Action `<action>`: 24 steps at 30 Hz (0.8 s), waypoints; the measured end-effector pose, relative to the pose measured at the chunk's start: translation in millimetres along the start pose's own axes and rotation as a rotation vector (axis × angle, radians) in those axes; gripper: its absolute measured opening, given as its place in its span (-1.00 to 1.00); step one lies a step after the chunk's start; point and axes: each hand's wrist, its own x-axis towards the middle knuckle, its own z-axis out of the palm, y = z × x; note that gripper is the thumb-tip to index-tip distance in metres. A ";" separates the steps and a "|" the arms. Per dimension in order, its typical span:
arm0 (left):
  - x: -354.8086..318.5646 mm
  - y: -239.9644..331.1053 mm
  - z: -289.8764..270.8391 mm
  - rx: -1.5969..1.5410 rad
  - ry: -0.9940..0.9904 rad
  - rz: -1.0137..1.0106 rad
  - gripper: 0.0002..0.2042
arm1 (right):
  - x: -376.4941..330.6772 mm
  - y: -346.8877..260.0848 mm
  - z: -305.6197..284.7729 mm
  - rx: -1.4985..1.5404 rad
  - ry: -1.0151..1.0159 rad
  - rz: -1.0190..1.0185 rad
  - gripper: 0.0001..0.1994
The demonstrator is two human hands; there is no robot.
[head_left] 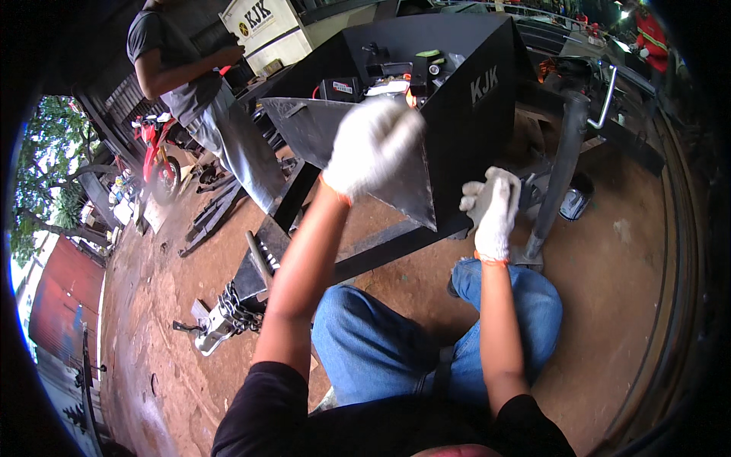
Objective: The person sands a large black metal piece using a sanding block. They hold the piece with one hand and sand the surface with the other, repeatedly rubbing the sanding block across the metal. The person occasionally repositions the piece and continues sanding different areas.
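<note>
My left hand [373,145], in a white glove with an orange cuff, is raised before the sloping black plate [304,122] of a large black metal box [468,126]. Motion smears its fingers, and I see nothing held in it. Lower and to the right, my right hand [493,213] wears a matching glove. Its fingers are apart and slightly bent, with no object visible in them. It hovers between the box's lower corner and a grey jack post [562,171] with a bent crank handle [609,95]. Black frame beams [388,247] run below the box.
Inside the box lie a black battery-like block [340,89] and assorted parts. A chain [238,308] hangs by the metal hitch coupler [215,333]. A can [575,202] stands beyond the post. At left, a person [186,84] stands near a red motorcycle [156,145]; another in red is far right.
</note>
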 end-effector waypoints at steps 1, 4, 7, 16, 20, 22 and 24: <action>18.8 -19.5 -2.2 0.050 0.106 0.037 -0.77 | 4.7 4.7 4.6 -0.088 0.003 -0.060 -0.72; 46.1 -88.4 -11.8 0.289 0.150 0.141 -0.64 | 7.3 13.1 37.3 -0.767 0.026 -0.565 -0.75; 34.9 -114.7 7.4 0.300 -0.023 -0.256 -0.46 | 20.2 3.9 64.4 -0.859 -0.062 -0.802 -0.68; 33.9 -106.9 22.7 0.158 0.123 -0.180 -0.48 | 60.3 37.4 98.7 -0.930 0.020 -1.002 -0.33; 30.1 -112.4 23.4 0.106 0.209 -0.115 -0.53 | 58.0 53.5 100.1 -0.953 -0.009 -0.962 -0.26; 30.6 -118.0 28.6 0.086 0.256 -0.067 -0.57 | 53.7 56.5 101.7 -0.946 -0.026 -0.968 -0.26; 32.2 -117.2 27.4 0.078 0.262 -0.049 -0.58 | 52.6 56.3 99.3 -0.987 -0.037 -0.978 -0.26</action>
